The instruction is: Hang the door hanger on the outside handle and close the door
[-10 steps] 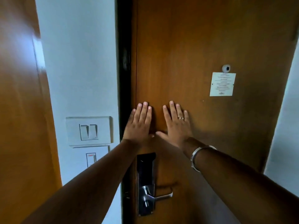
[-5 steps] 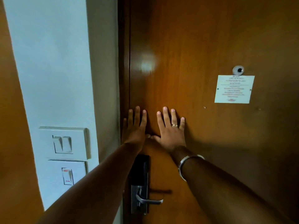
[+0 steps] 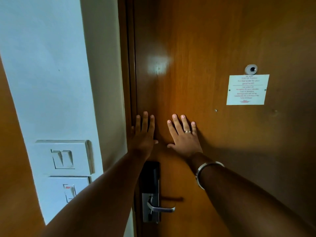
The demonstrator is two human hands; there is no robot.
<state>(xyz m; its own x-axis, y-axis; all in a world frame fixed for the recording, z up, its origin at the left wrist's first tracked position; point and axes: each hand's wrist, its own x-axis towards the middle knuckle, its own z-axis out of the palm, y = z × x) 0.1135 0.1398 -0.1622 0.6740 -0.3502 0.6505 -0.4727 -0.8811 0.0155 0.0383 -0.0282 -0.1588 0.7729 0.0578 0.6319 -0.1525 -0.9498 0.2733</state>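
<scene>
The brown wooden door (image 3: pixel 213 48) fills the view and sits flush in its frame (image 3: pixel 130 65), with no gap showing. My left hand (image 3: pixel 143 134) lies flat on the door beside the frame, fingers spread. My right hand (image 3: pixel 183 135), with a ring and a metal bangle on the wrist, presses flat just to its right. Both hold nothing. Below them is the inside lock plate with its silver lever handle (image 3: pixel 161 209). The door hanger and the outside handle are hidden from this side.
A white notice (image 3: pixel 247 89) and a peephole (image 3: pixel 251 69) are on the door at the right. On the white wall at the left are a double light switch (image 3: pixel 62 158) and a second switch (image 3: pixel 69 192) below it.
The dark gap between door and frame seen a second ago has vanished as the door swung into the frame. Both hands stayed flat on it and have spread slightly apart.
</scene>
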